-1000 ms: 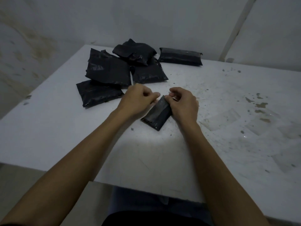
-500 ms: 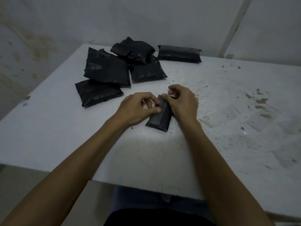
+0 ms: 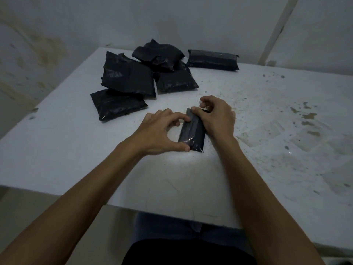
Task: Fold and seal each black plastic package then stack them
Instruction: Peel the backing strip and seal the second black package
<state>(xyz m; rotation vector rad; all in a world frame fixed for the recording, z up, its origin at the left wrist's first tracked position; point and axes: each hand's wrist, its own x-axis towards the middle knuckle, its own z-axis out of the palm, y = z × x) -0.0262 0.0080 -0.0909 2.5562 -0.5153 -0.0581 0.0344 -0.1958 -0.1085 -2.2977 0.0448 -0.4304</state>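
Observation:
A small folded black plastic package (image 3: 192, 135) lies on the white table (image 3: 76, 150) between my hands, its long side running away from me. My left hand (image 3: 162, 131) spans its left side, thumb at the near corner and fingertips at the far edge. My right hand (image 3: 217, 117) holds its right side with fingers curled over the far end. A loose heap of several unfolded black packages (image 3: 141, 79) sits at the back left. One folded, sealed package (image 3: 213, 60) lies apart at the back centre.
The table's right half (image 3: 286, 131) is stained and speckled with dirt and holds clear film scraps. Walls close in behind and to the left. The near table edge runs just above my lap.
The small package has turned from a diagonal to nearly straight away from me. My left hand has spread out along its left side, thumb now at the near corner.

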